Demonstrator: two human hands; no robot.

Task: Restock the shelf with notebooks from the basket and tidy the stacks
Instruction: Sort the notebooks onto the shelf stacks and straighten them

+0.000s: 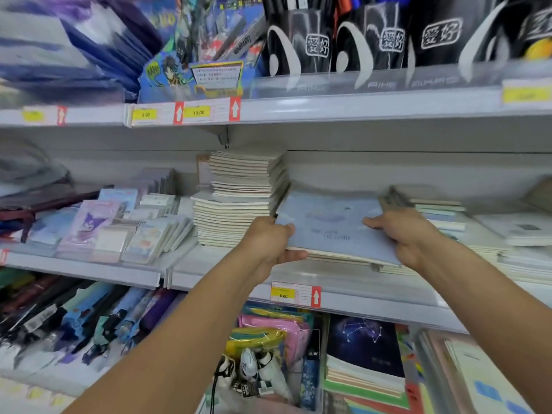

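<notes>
Shelf (358, 306) stacks (239, 204) flank the notebooks (334, 228) both hands' grips clasp, left (268, 243), right (409, 234).

Both bare arms reach up from the bottom of the view, the left from 7 o'clock, the right from 4 o'clock, converging toward centre. The left hand (270, 243) grips with thumb on top and fingers curled beneath, at 9 o'clock of what it holds. The right hand (409, 234) grips at 3 o'clock, thumb stretched flat on top pointing toward 9, fingers underneath.
</notes>
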